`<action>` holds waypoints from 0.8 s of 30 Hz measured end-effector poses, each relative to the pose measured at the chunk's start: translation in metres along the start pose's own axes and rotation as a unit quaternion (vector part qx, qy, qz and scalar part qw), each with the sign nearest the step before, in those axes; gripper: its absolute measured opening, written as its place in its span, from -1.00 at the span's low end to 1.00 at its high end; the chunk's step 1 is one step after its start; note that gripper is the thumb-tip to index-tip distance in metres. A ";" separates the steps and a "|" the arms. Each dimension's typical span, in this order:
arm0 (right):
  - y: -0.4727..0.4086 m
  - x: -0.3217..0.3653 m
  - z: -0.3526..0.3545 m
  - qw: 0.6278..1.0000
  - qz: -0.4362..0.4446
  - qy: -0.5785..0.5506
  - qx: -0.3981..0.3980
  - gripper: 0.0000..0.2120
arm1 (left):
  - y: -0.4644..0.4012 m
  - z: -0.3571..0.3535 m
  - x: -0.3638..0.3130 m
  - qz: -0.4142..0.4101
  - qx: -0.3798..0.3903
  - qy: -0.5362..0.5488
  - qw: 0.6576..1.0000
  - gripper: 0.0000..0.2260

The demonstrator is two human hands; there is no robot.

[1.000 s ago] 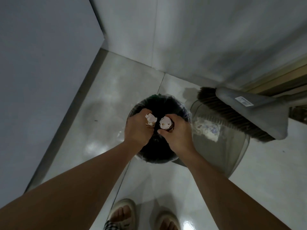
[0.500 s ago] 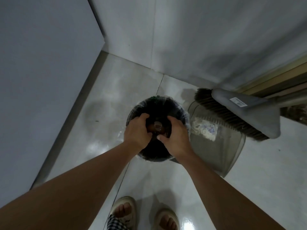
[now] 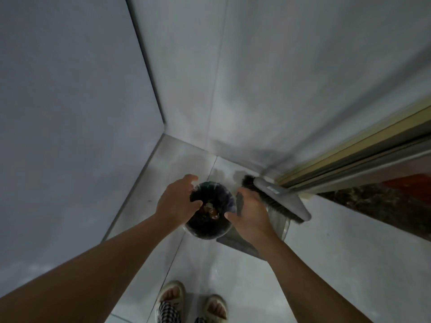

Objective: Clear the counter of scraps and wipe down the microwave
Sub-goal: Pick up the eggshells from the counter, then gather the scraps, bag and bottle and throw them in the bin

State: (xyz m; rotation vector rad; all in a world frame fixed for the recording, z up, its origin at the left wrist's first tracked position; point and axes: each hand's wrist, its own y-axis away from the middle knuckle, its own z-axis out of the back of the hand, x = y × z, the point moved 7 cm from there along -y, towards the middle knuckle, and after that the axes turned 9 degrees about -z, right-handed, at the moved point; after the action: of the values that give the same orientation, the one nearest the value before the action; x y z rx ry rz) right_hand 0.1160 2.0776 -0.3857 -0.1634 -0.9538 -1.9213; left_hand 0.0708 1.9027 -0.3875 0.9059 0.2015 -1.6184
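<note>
Scraps (image 3: pixel 210 209), seemingly, in bin (image 3: pixel 224 194); broom (image 3: pixel 279 201) to its right.

A grey broom head (image 3: pixel 283 201) with dark bristles lies angled above a translucent grey dustpan (image 3: pixel 278 226) near the corner of the room. The floor (image 3: pixel 338 264) is laid with pale glossy tiles and meets plain grey walls (image 3: pixel 279 78). To the right a brass-coloured door track (image 3: pixel 349 157) runs beside a dark marble threshold (image 3: pixel 377 203). At the bottom edge two beige slippers (image 3: pixel 171 297) show, with checked trouser cuffs (image 3: pixel 166 314) over them.
</note>
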 end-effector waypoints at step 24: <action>0.252 0.194 0.237 0.988 0.128 0.000 -0.084 -0.29 | 0.197 0.284 -0.225 -0.071 -0.221 0.062 0.971 -0.62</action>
State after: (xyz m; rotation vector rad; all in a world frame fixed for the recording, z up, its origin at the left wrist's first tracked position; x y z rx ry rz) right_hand 0.1499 2.0420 0.0076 -0.3658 -0.7327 -1.7613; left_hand 0.1195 1.8537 0.0184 0.6550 0.6997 -1.5603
